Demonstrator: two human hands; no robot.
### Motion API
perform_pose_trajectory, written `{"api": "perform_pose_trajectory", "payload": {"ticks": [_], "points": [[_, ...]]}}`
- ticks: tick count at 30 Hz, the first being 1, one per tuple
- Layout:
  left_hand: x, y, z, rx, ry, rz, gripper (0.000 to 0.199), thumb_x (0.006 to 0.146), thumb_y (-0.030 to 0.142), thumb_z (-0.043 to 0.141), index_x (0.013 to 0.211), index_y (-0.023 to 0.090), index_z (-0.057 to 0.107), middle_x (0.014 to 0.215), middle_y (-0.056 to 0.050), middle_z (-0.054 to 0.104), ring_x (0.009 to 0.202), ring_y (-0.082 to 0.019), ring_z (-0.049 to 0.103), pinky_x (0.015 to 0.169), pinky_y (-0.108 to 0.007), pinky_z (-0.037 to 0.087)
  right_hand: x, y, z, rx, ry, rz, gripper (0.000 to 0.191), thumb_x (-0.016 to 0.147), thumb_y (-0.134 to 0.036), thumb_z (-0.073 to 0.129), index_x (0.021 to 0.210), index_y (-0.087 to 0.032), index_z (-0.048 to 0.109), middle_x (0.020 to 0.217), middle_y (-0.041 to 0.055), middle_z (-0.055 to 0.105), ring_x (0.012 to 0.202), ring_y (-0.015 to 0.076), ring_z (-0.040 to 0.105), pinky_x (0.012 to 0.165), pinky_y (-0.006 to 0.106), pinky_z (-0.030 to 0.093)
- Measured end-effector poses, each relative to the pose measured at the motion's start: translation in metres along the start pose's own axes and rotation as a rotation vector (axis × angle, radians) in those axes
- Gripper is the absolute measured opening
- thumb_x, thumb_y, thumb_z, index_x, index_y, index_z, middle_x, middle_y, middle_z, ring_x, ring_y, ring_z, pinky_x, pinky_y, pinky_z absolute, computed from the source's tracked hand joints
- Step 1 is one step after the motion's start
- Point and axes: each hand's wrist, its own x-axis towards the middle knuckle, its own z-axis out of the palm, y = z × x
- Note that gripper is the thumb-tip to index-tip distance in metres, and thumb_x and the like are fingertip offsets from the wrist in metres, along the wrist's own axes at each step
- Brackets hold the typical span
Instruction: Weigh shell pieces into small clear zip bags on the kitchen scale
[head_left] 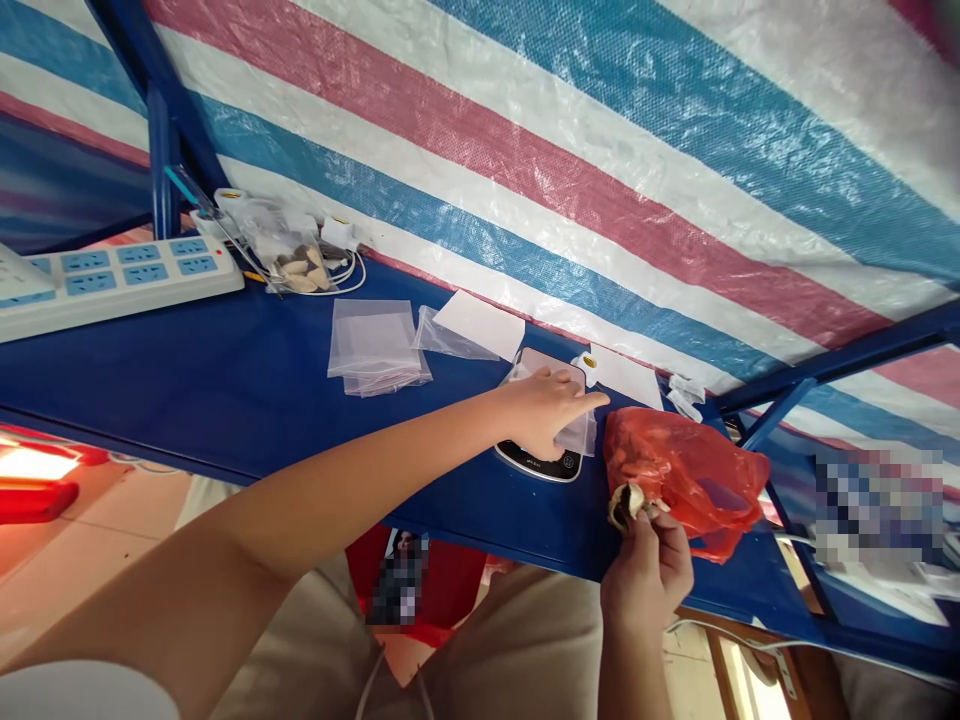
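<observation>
My left hand point(551, 408) is palm down over a small digital scale point(534, 464). One finger points right while the others bend over a clear plastic bag point(579, 436) on the scale. Whether they grip the bag is hidden. A curled, mushroom-like dried piece point(624, 506), pale with a dark inside, is pinched between the thumb and fingers of my right hand point(646, 572). Right beside that hand sits a crumpled red plastic bag point(686, 475), its contents only dimly visible.
Flat clear zip bags point(375, 345) and white paper point(480, 322) lie left of the scale on the blue table point(247, 390). Behind are a tape roll point(588, 368) and more paper point(626, 376). A power strip point(120, 280) and a bag of dried pieces point(300, 265) occupy the far left.
</observation>
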Motion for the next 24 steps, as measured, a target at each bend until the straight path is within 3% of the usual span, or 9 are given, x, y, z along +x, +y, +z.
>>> {"api": "perform_pose_trajectory", "payload": {"ticks": [4,9,11,14,16,20,24], "points": [[-0.006,0.008,-0.001,-0.054,0.021,-0.008,0.084,0.084,0.035,0.064,0.159,0.016,0.032,0.128,-0.017,0.067,0.124,-0.035,0.056,0.104,-0.05,0.042,0.0,0.0,0.003,0.049,0.015,-0.005,0.025,0.077,-0.034,0.085,0.088,-0.022,0.066,0.094,-0.0019,0.066,0.097,0.0192,0.066,0.096,0.037,0.053],[0.0,0.019,0.01,-0.01,0.074,-0.008,0.061,0.092,0.023,0.051,0.152,0.013,0.042,0.134,-0.019,0.064,0.119,-0.032,0.06,0.096,-0.046,0.046,0.003,-0.007,0.002,0.136,0.027,0.036,0.026,0.074,-0.031,0.085,0.088,-0.021,0.066,0.094,-0.0009,0.067,0.09,0.0182,0.067,0.078,0.031,0.056],[0.001,0.022,0.016,0.041,0.114,0.01,0.054,0.093,0.022,0.049,0.145,0.011,0.049,0.133,-0.019,0.063,0.118,-0.032,0.06,0.094,-0.045,0.046,0.007,-0.014,0.0,0.206,-0.059,0.154,0.027,0.074,-0.033,0.083,0.094,-0.022,0.07,0.098,0.0008,0.069,0.09,0.0195,0.07,0.073,0.031,0.057],[0.001,0.027,0.026,0.102,0.171,0.058,0.053,0.091,0.023,0.051,0.142,0.009,0.052,0.13,-0.019,0.063,0.115,-0.032,0.06,0.091,-0.045,0.046,0.016,-0.027,0.003,0.283,-0.263,0.349,0.034,0.076,-0.04,0.081,0.104,-0.022,0.075,0.111,0.0064,0.074,0.107,0.0257,0.072,0.073,0.032,0.059],[0.0,0.029,0.031,0.125,0.202,0.082,0.054,0.09,0.024,0.052,0.141,0.009,0.052,0.13,-0.018,0.063,0.116,-0.032,0.058,0.089,-0.045,0.046,0.022,-0.036,0.007,0.275,-0.361,0.363,0.034,0.076,-0.041,0.08,0.103,-0.021,0.077,0.118,0.01,0.075,0.116,0.0288,0.071,0.074,0.032,0.059],[-0.006,0.032,0.036,0.157,0.238,0.084,0.053,0.092,0.026,0.052,0.142,0.01,0.052,0.13,-0.02,0.062,0.118,-0.032,0.057,0.088,-0.044,0.044,0.031,-0.048,0.015,0.189,-0.474,0.367,0.032,0.073,-0.038,0.084,0.1,-0.021,0.077,0.123,0.0133,0.075,0.113,0.03,0.072,0.072,0.033,0.061],[-0.011,0.036,0.038,0.174,0.259,0.089,0.054,0.092,0.026,0.054,0.144,0.01,0.051,0.132,-0.021,0.061,0.117,-0.031,0.057,0.085,-0.042,0.043,0.032,-0.057,0.017,0.138,-0.487,0.448,0.03,0.073,-0.042,0.086,0.095,-0.023,0.077,0.113,0.0104,0.077,0.103,0.0284,0.073,0.069,0.034,0.063]]}}
